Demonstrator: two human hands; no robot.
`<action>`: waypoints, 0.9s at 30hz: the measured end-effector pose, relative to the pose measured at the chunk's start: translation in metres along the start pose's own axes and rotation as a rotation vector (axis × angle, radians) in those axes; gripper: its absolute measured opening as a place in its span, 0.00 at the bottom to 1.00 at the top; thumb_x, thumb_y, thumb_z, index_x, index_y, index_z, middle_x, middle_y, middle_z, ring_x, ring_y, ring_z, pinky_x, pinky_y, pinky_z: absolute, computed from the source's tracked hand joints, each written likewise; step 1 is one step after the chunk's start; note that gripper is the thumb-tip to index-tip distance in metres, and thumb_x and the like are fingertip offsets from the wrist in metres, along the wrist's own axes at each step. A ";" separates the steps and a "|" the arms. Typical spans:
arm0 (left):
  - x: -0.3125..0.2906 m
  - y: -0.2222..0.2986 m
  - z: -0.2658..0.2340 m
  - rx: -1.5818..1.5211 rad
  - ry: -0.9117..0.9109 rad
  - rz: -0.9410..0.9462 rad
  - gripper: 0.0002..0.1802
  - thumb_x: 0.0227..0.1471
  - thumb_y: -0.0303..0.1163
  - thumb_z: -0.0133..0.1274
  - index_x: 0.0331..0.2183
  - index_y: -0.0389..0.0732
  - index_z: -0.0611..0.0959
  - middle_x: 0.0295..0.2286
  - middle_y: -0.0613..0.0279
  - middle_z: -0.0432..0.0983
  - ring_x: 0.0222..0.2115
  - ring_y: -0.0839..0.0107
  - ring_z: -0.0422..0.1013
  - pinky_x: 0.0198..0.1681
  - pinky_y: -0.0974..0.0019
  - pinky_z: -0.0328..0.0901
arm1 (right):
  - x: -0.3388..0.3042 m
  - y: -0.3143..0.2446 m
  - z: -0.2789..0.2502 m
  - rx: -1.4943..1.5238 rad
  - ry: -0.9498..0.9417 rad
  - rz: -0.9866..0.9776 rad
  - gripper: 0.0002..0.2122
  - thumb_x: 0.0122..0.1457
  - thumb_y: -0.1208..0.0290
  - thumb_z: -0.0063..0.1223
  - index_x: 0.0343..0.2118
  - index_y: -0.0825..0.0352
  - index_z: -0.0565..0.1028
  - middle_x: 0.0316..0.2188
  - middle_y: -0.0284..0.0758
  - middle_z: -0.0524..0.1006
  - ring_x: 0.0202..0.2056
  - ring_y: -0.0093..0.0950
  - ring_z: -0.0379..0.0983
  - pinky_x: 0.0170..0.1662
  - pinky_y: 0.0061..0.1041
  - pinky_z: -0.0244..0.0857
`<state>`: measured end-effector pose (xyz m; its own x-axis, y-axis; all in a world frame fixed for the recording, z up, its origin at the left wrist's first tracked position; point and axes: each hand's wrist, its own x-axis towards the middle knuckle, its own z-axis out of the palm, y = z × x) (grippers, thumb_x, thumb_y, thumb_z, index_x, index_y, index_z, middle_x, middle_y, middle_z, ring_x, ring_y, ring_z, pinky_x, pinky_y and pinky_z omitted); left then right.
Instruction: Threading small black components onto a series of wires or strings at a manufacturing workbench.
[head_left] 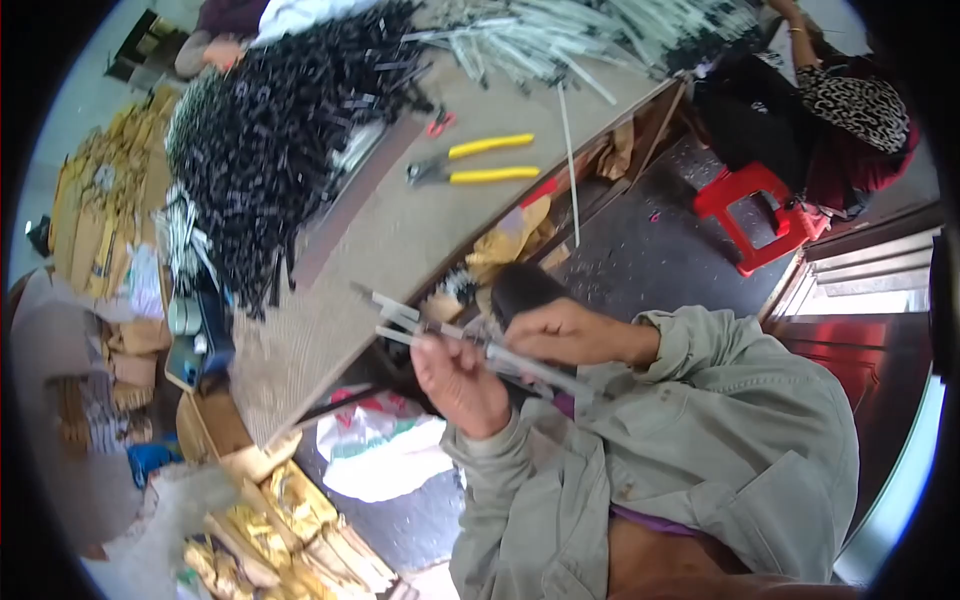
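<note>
Just off the table's near edge, my left hand [462, 388] is closed with thumb and fingers pinched round several thin pale strips [398, 310]. Their ends stick out past my fingertips toward the table, and one end looks dark. The strips also run back to the right, below my right hand [556, 332]. That hand is curled closed close beside them, and what lies inside its fingers is hidden. On the tabletop beyond rest cutting pliers [490, 160] with yellow handles, jaws pointing left.
A large heap of small black parts [270, 150] covers the table's [290, 350] far left. Long pale strips [540, 40] are piled at the back, one [572, 170] overhanging the edge. Small red-handled scissors [440, 122] lie nearby. Another person sits by a red stool [745, 210].
</note>
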<state>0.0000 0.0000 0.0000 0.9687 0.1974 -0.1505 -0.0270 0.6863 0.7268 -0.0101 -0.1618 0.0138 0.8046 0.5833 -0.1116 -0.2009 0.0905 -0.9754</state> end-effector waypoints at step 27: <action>-0.022 0.006 -0.027 0.149 -0.260 -0.082 0.16 0.59 0.42 0.38 0.30 0.39 0.69 0.13 0.66 0.59 0.10 0.80 0.51 0.13 0.78 0.47 | 0.135 -0.105 -0.299 -1.558 0.930 -0.131 0.12 0.55 0.58 0.45 0.32 0.60 0.75 0.29 0.38 0.76 0.32 0.37 0.74 0.31 0.38 0.66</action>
<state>-0.0283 0.0185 -0.0099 0.9973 -0.0534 -0.0498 0.0715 0.5787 0.8124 0.2864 -0.3334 0.0439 0.8952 -0.0042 0.4456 0.0907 -0.9773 -0.1913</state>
